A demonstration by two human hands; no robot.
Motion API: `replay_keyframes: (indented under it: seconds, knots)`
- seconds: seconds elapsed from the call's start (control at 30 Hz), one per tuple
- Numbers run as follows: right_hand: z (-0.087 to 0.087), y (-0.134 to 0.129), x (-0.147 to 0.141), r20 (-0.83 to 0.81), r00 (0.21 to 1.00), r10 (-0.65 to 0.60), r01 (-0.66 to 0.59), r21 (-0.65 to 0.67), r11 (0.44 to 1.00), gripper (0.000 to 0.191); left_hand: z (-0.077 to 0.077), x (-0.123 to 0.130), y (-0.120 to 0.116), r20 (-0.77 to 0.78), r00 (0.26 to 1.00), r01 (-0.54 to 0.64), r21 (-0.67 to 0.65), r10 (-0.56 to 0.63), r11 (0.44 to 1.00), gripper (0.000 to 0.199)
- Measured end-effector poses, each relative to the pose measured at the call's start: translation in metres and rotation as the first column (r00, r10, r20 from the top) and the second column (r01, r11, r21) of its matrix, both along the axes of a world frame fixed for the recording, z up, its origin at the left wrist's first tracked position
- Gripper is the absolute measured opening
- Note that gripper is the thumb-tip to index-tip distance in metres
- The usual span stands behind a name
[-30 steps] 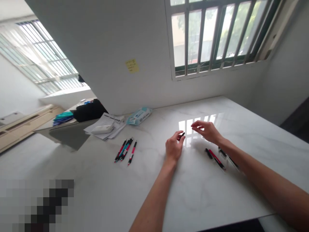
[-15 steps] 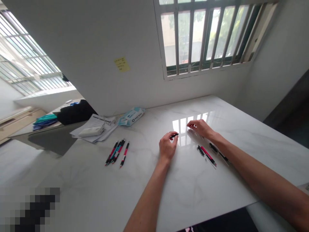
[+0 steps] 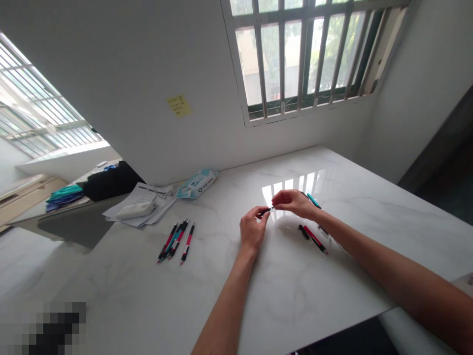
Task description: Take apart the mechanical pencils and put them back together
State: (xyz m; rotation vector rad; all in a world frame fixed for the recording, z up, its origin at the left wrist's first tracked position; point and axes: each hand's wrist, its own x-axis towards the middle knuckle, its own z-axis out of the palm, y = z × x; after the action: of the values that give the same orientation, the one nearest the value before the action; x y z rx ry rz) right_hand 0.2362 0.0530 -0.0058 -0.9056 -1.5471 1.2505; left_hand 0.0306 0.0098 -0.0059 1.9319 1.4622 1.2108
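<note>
My left hand (image 3: 254,228) pinches a short black pen part (image 3: 264,212) over the white table. Close on its right, the fingertips of my right hand (image 3: 290,203) are pressed together at the tip of that part, where a small piece shows too faintly to name. Below my right wrist lie a red pen barrel (image 3: 314,238), a black piece (image 3: 303,232) and a thin clear tube. A teal pen part (image 3: 313,200) shows just beyond my right hand. Other parts are partly hidden under my right forearm.
Several red, teal and black pens (image 3: 173,241) lie in a group at the left, with one red pen (image 3: 187,244) beside them. Behind are papers (image 3: 138,219), a white device (image 3: 136,209) and a wipes packet (image 3: 197,184). The marble table (image 3: 295,296) meets the wall.
My right hand has moved left and now meets the black part in my left hand. The teal part behind my right hand has come into sight. The view has shifted slightly.
</note>
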Motion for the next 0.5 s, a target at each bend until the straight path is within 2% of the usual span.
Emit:
replay_keyframes:
  seconds: [0.5]
  knots:
    - [0.0039, -0.0043, -0.0013, 0.040, 0.999, 0.006, -0.007, 0.032, 0.999, 0.030, -0.0003, 0.0013, 0.0001, 0.009, 1.000, 0.027, -0.005, -0.027, 1.000, 0.014]
